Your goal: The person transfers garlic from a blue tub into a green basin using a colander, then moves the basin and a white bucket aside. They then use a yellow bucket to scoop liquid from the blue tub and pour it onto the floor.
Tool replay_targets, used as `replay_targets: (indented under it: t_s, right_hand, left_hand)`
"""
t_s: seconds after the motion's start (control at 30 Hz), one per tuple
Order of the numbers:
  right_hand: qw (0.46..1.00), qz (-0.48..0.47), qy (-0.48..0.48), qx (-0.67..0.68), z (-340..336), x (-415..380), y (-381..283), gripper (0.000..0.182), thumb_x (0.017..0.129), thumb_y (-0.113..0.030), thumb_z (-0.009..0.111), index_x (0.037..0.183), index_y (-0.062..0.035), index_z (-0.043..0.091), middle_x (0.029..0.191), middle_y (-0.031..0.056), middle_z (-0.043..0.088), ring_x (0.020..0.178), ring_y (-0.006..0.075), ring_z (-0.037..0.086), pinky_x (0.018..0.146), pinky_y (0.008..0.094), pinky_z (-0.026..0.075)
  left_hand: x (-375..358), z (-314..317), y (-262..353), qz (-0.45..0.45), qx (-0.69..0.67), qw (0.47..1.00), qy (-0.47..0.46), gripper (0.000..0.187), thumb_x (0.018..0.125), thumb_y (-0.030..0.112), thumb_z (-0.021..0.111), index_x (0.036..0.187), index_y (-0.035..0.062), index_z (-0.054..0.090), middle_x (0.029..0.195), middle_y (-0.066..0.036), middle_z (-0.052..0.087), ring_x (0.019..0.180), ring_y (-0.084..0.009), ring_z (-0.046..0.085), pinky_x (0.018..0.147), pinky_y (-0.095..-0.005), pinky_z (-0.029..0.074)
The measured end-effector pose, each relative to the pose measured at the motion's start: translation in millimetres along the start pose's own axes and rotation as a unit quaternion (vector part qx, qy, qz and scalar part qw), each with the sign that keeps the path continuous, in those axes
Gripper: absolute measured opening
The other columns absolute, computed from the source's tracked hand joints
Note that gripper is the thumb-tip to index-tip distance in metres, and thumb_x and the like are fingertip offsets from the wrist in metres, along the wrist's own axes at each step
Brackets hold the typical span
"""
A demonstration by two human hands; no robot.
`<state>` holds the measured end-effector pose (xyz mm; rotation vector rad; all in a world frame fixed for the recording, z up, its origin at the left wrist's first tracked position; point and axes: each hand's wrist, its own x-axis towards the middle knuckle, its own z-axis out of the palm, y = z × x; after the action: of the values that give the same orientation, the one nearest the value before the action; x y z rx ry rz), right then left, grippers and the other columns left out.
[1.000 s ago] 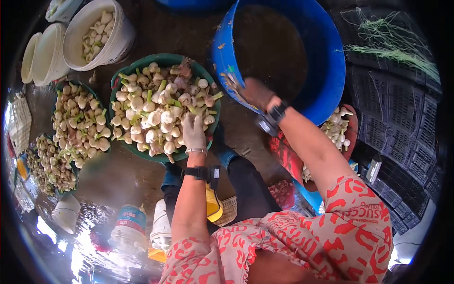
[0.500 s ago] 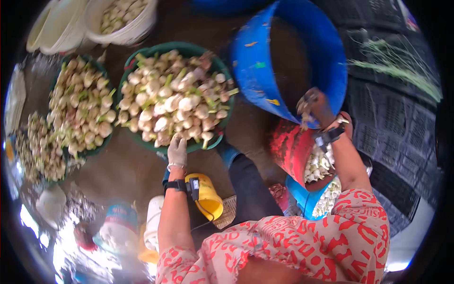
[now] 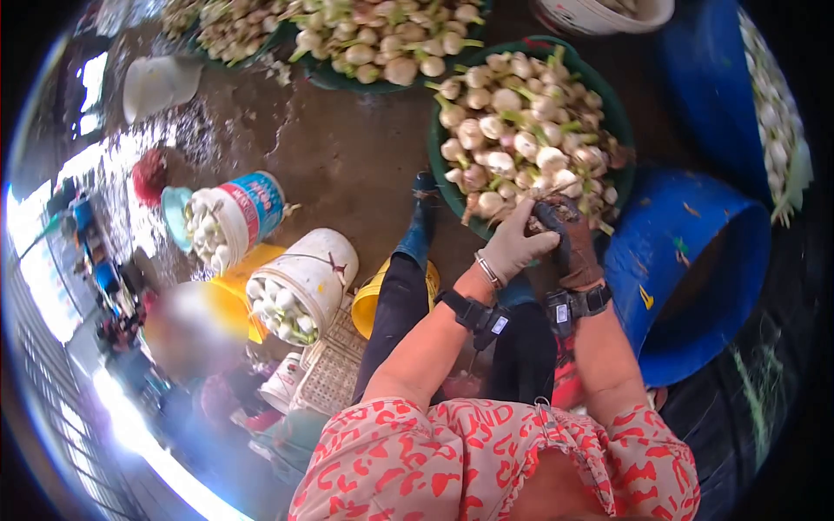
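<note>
My left hand, in a pale glove, and my right hand, in a dark glove, meet at the near rim of a green basin. The basin is heaped with white garlic bulbs that still have green stalks. Both hands close on one garlic bulb between them, and the fingers mostly hide it. Each wrist carries a black band. A blue tub lies tilted just right of my right hand, its mouth facing me.
White buckets of peeled garlic stand at the left by a yellow container and a white basket. More green basins of garlic sit at the top. Another blue tub is upper right. A blurred person is at the left. The floor is wet.
The view has swung left. My right hand left the blue tub's rim and came to my left hand, which drew back from the heap; both now close on one bulb.
</note>
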<state>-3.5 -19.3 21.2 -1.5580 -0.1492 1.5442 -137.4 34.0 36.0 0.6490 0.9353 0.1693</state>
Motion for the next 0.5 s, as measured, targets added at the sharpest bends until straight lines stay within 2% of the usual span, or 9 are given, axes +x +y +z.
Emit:
replay_targets:
  t_s: [0.07,0.13,0.2,0.23,0.27,0.37,0.43,0.47,0.5]
  right_hand:
    - [0.995,0.007,-0.082,-0.062,37.2,8.5,0.4,0.021,0.087,-0.018,0.059,0.1,-0.0008,0.059,0.095,0.0057,0.063,0.088,0.0132,0.059,0.075,0.0266,0.048]
    - [0.992,-0.022,-0.11,-0.059,63.2,16.3,20.3,0.026,0.089,-0.02,0.057,0.105,-0.0001,0.059,0.1,0.0047,0.062,0.088,0.0128,0.059,0.076,0.0268,0.049]
    - [0.983,0.102,-0.15,-0.013,94.0,17.7,21.6,0.031,0.091,-0.02,0.053,0.115,-0.0002,0.056,0.106,0.0044,0.061,0.093,0.0127,0.058,0.082,0.028,0.047]
    - [0.966,0.089,-0.193,-0.146,110.3,18.3,10.1,0.035,0.092,-0.02,0.052,0.122,-0.0013,0.053,0.112,0.0046,0.06,0.1,0.013,0.056,0.088,0.029,0.045]
    - [0.951,-0.052,-0.248,-0.178,113.6,26.1,32.8,0.037,0.092,-0.022,0.053,0.122,-0.002,0.052,0.113,0.0047,0.059,0.103,0.013,0.054,0.09,0.03,0.043]
    - [0.939,-0.057,-0.275,-0.2,143.4,31.6,28.2,0.037,0.091,-0.022,0.055,0.122,-0.002,0.052,0.111,0.0051,0.059,0.1,0.0134,0.055,0.088,0.0293,0.044]
    - [0.955,0.046,-0.234,-0.175,163.5,33.0,16.7,0.036,0.089,-0.021,0.057,0.12,-0.0015,0.052,0.106,0.0057,0.06,0.093,0.0122,0.057,0.08,0.026,0.046]
    - [0.954,0.04,-0.235,-0.181,169.8,34.7,20.0,0.036,0.089,-0.021,0.057,0.12,-0.0015,0.052,0.106,0.0057,0.06,0.093,0.0122,0.057,0.08,0.026,0.046]
    - [0.972,0.073,-0.188,-0.121,173.7,39.0,28.9,0.036,0.088,-0.021,0.059,0.118,-0.0018,0.054,0.104,0.0054,0.061,0.089,0.0108,0.057,0.075,0.0237,0.047]
  left_hand:
    - [-6.9,-33.3,-3.5,0.069,0.068,0.994,0.055,0.048,0.074,0.018,0.069,0.114,0.0015,0.048,0.092,-0.004,0.057,0.083,-0.0133,0.055,0.076,-0.0267,0.047]
    - [-14.7,-61.1,-9.5,0.071,0.048,0.989,0.121,0.04,0.075,0.016,0.067,0.109,0.0014,0.051,0.09,-0.004,0.059,0.081,-0.0121,0.056,0.072,-0.0283,0.047]
    - [-14.2,-96.4,-32.7,0.035,0.096,0.977,0.187,0.039,0.077,0.008,0.06,0.115,0.0032,0.052,0.085,-0.001,0.058,0.07,-0.0067,0.055,0.057,-0.0219,0.048]
    - [-14.5,-112.4,-36.5,0.045,0.097,0.975,0.193,0.039,0.077,0.008,0.06,0.115,0.0032,0.052,0.085,-0.001,0.058,0.07,-0.0067,0.055,0.057,-0.0219,0.048]
    - [-15.2,-128.3,-40.6,0.033,0.118,0.967,0.222,0.034,0.078,0.007,0.059,0.111,0.0035,0.055,0.082,0.0,0.058,0.067,-0.0069,0.055,0.055,-0.0221,0.048]
    - [-24.1,-160.5,-30.1,0.026,0.133,0.958,0.251,0.026,0.079,0.007,0.057,0.104,0.004,0.059,0.077,-0.001,0.059,0.064,-0.0076,0.056,0.052,-0.023,0.049]
    - [-38.0,-170.9,2.2,-0.006,0.085,0.97,0.227,0.023,0.079,0.006,0.055,0.101,0.0046,0.061,0.074,-0.002,0.06,0.063,-0.0089,0.058,0.052,-0.0239,0.05]
    - [-42.7,-180.7,11.2,0.002,0.082,0.97,0.227,0.023,0.079,0.006,0.055,0.101,0.0046,0.061,0.074,-0.002,0.06,0.063,-0.0089,0.058,0.052,-0.0239,0.05]
    - [-45.8,-189.2,17.3,-0.013,0.072,0.973,0.218,0.023,0.079,0.006,0.055,0.102,0.0043,0.061,0.076,-0.003,0.061,0.063,-0.0091,0.058,0.052,-0.0238,0.05]
